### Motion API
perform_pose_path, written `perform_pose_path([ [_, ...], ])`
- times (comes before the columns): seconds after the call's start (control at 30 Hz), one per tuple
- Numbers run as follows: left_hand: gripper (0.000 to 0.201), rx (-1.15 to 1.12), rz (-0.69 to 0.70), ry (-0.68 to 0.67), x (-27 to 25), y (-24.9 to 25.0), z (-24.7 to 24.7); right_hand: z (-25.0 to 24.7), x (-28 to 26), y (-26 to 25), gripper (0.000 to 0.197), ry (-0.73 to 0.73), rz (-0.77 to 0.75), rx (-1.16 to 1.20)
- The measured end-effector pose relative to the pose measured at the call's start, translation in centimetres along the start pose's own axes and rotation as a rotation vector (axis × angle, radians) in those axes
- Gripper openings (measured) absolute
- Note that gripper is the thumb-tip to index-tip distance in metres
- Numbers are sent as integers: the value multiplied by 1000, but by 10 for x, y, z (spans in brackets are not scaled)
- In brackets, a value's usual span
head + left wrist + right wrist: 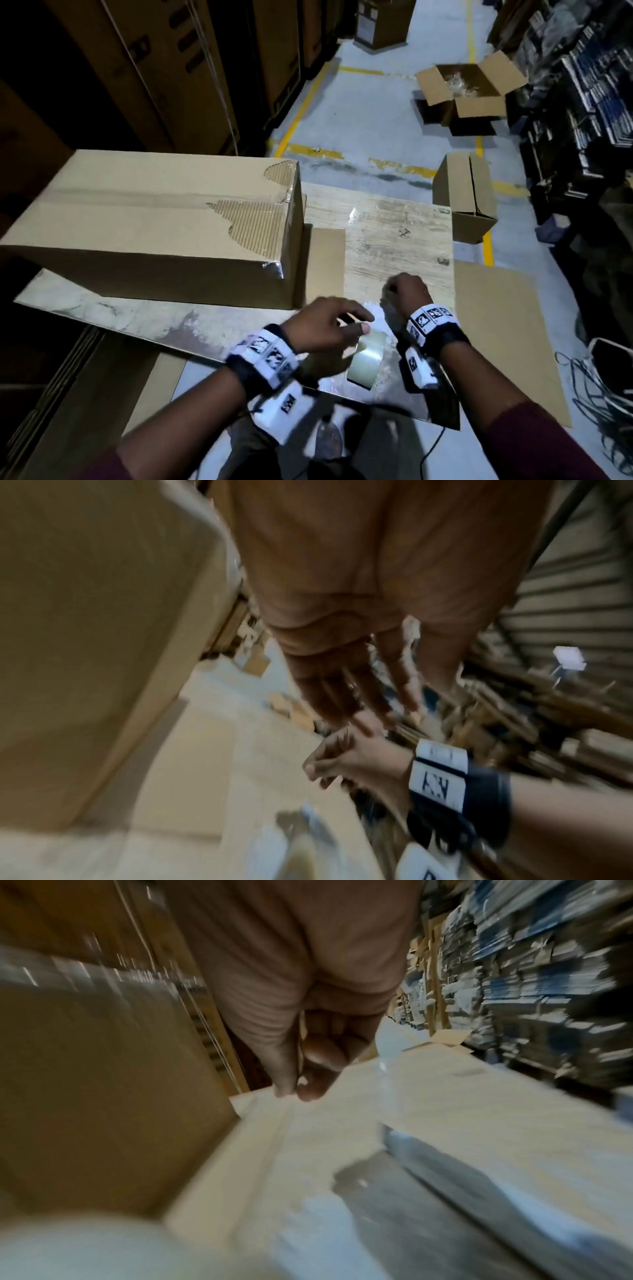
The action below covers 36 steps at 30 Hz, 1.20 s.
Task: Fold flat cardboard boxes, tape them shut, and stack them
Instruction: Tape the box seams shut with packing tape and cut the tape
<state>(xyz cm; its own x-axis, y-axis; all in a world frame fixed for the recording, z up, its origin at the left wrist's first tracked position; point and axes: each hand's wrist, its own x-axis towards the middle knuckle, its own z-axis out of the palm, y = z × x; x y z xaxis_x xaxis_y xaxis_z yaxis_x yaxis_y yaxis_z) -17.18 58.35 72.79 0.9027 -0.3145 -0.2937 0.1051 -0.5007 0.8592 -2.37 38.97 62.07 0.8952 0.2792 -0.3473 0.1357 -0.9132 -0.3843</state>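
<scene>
A large folded cardboard box [147,226], taped along its top seam, lies on the left of the wooden table [394,233]. Near the table's front edge stands a roll of clear tape [368,356]. My left hand [329,325] hovers over the roll with fingers spread and nearly straight [342,691], thumb close to the roll's top. Just right of the roll, my right hand [407,291] is curled, its thumb and forefinger pinched together [301,1080]. A shiny clear tape strip [385,306] seems to run from the roll to that pinch. Both wrist views are blurred.
On the floor beyond the table sit an open box [469,89] and a small closed box [466,202]. A flat cardboard sheet [496,325] lies right of the table, flat stock [68,394] at lower left. Tall cartons [154,68] line the left, packed shelves [582,102] the right.
</scene>
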Motion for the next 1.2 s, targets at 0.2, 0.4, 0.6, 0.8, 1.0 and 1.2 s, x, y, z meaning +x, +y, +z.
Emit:
perform_pose_path([
  [0.2, 9, 26, 116, 617, -49, -2, -130, -33, -12, -132, 13, 119, -343, 919],
  [0.4, 9, 293, 36, 658, -36, -62, -159, -3, -26, -191, 16, 177, -280, 1067],
  [0.6, 8, 283, 59, 649, -34, -68, -160, 12, -56, -175, 11, 174, -398, 1016],
  [0.8, 36, 288, 97, 636, -32, -71, -158, 13, -46, -172, 15, 247, -541, 876],
  [1.0, 58, 554, 98, 633, -32, -70, -150, 21, -44, -177, 16, 375, -615, 815],
  [1.2, 69, 818, 39, 708, -29, -72, -136, 12, -22, -171, 25, 133, -641, 476],
])
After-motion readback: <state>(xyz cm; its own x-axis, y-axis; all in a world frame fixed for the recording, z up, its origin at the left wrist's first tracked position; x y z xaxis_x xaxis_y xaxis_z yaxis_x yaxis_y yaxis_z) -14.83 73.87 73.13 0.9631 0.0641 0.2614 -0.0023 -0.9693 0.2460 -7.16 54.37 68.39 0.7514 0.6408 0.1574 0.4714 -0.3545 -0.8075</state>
